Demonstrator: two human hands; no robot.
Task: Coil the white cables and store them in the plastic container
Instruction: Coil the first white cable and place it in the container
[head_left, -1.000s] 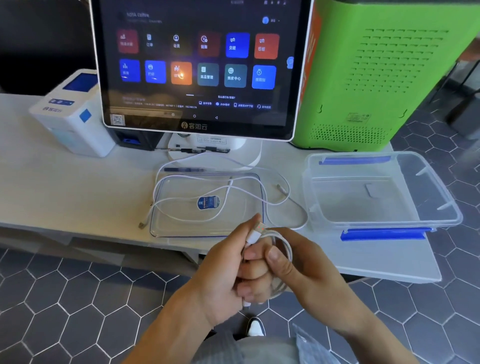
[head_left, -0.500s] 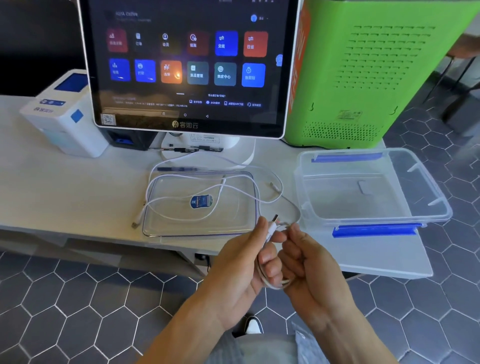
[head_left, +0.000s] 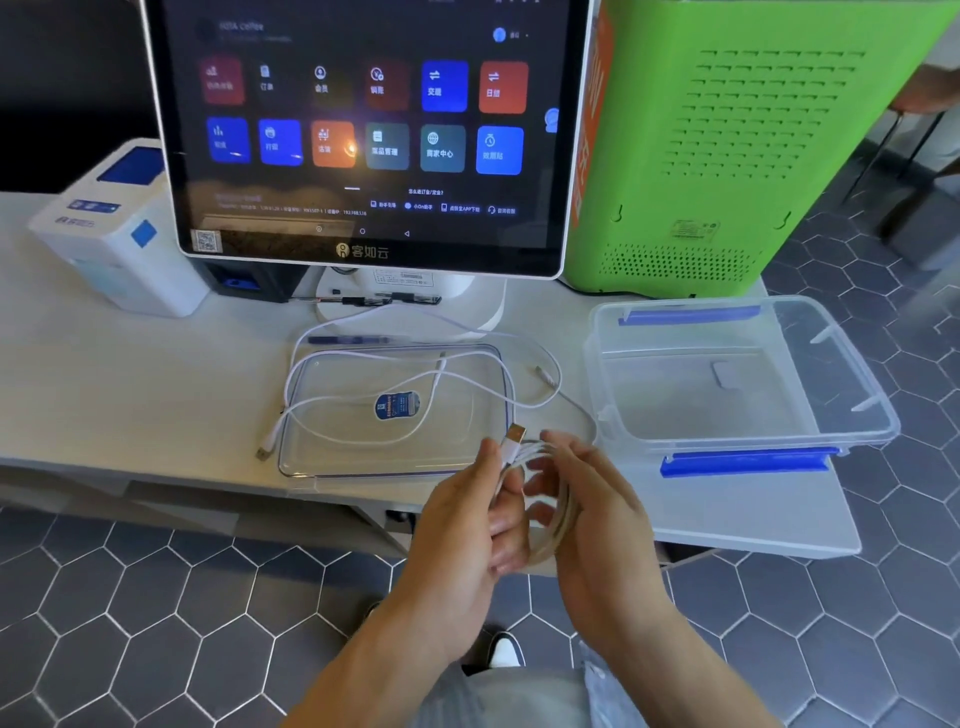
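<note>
The left hand (head_left: 467, 525) is curled; its thumb and fingers (head_left: 506, 519) pinch the white cable (head_left: 558, 512) just under the USB plug (head_left: 515, 434), which stands up above the thumb. The right hand (head_left: 597, 512) is half open, its fingers only lightly bent, and the coiled loops of the same cable pass around them and lie in its palm. Both hands are held in the air in front of the counter (head_left: 130, 395), just before its edge, palms turned toward each other, forearms coming up from below.

From the coil one strand of the cable goes up and away from the fingers onto the counter, where it lies in loose loops. A second white cable (head_left: 332, 400) seems to lie there too, over the clear lid (head_left: 467, 452) just beyond the left fingers; I cannot tell exactly where one cable ends and the other begins. One plastic container (head_left: 753, 436) with two blue clips stands to the right of the right fingers, near them, open at the top. Behind stand one touch screen (head_left: 363, 156), one white printer (head_left: 114, 249) and one green machine (head_left: 727, 156).
</note>
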